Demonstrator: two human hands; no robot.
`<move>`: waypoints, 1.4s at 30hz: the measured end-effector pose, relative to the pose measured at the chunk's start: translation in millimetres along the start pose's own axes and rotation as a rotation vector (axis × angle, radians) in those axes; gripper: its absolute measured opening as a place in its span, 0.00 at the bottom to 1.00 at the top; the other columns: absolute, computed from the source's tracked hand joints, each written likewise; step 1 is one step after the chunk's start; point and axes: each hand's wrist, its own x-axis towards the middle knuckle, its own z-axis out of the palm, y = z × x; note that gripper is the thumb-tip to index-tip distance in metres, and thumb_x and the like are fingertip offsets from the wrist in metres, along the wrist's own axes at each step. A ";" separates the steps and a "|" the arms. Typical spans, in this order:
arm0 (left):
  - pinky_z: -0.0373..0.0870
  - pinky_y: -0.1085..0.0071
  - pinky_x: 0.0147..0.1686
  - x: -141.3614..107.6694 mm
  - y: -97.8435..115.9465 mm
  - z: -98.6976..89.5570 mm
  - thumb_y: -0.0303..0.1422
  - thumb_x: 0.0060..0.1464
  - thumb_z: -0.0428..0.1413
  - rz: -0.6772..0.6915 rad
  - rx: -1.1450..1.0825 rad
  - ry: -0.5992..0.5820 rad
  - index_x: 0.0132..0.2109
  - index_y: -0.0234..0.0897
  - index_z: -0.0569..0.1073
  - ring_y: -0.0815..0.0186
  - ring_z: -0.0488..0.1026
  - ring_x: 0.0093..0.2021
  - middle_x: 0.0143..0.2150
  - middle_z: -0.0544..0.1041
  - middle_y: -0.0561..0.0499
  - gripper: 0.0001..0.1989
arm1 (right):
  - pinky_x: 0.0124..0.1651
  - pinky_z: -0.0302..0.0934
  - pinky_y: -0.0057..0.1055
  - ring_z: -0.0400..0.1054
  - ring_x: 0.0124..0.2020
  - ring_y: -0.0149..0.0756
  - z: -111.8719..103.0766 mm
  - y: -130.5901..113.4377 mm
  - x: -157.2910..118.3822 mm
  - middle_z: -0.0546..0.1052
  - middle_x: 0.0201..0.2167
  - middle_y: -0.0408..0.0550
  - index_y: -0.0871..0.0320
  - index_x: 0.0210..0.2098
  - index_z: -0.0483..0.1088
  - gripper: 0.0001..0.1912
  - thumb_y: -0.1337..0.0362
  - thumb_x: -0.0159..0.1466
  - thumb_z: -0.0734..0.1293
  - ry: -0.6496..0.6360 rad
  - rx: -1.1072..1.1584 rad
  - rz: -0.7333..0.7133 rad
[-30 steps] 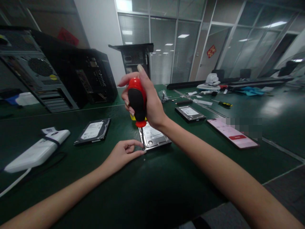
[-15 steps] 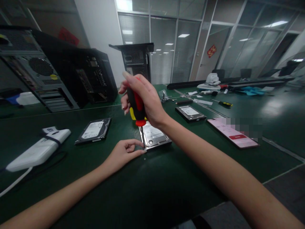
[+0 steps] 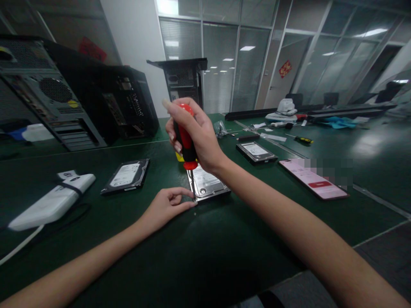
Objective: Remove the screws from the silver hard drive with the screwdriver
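Right hand [image 3: 195, 134] wrapped tight round the red-black screwdriver [image 3: 186, 141], upright, tip on the hard drive [image 3: 208, 185] at table [image 3: 224, 256] centre. Left hand [image 3: 167, 206] at the drive's 7 o'clock corner, fingertips pinched against it (loosely curled, holding nothing). Phone [image 3: 313, 179] at 3 o'clock, second drive [image 3: 126, 175] at 9.

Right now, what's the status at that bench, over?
Right hand gripping red screwdriver, upright over hard drive. Left hand steadying the drive's near corner. Nothing blocking.
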 end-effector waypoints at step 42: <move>0.49 0.74 0.26 -0.3 -0.9 0.9 0.45 0.48 0.58 0.003 -0.012 0.006 0.41 0.33 0.76 0.71 0.50 0.22 0.19 0.48 0.62 0.19 | 0.16 0.51 0.22 0.57 0.16 0.22 1.7 1.4 -1.3 0.65 0.22 0.34 0.54 0.35 0.55 0.24 0.49 0.51 0.70 0.022 0.051 0.110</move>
